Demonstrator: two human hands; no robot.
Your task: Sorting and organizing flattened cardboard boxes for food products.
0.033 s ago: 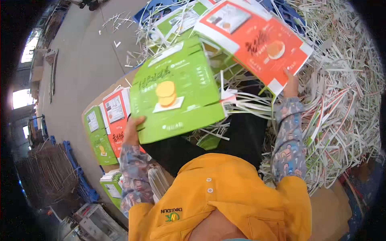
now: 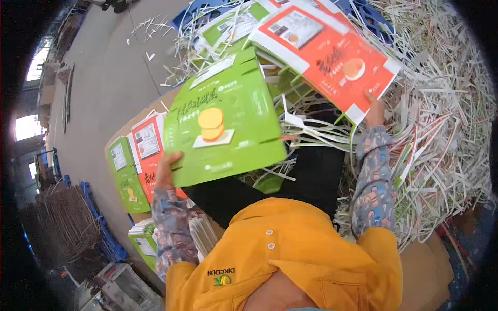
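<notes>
My left hand (image 2: 167, 168) is closed on the lower left corner of a green printed cardboard sheet (image 2: 249, 116), thumb on top and fingers hidden beneath. The sheet, a flat box blank with notched edges, is tilted above my lap. At the right, my right hand (image 2: 374, 111) grips the near corner of a red cardboard blank (image 2: 324, 57) with white flaps. Green edges show under the red one, so other blanks seem to lie below it. Thin white paper strips (image 2: 324, 133) hang between the two sheets, over my dark trousers.
Red blanks (image 2: 147, 142) and green blanks (image 2: 123, 160) lie stacked on brown cardboard at the left, with another green stack (image 2: 142, 243) nearer me. Tangled paper offcuts (image 2: 441, 119) heap up along the right. Blue plastic crating (image 2: 199, 11) stands behind the sheets.
The green sheet has shifted slightly left and down with my left hand, its right edge drawing off the paper strips. The red blank has moved only a little.
</notes>
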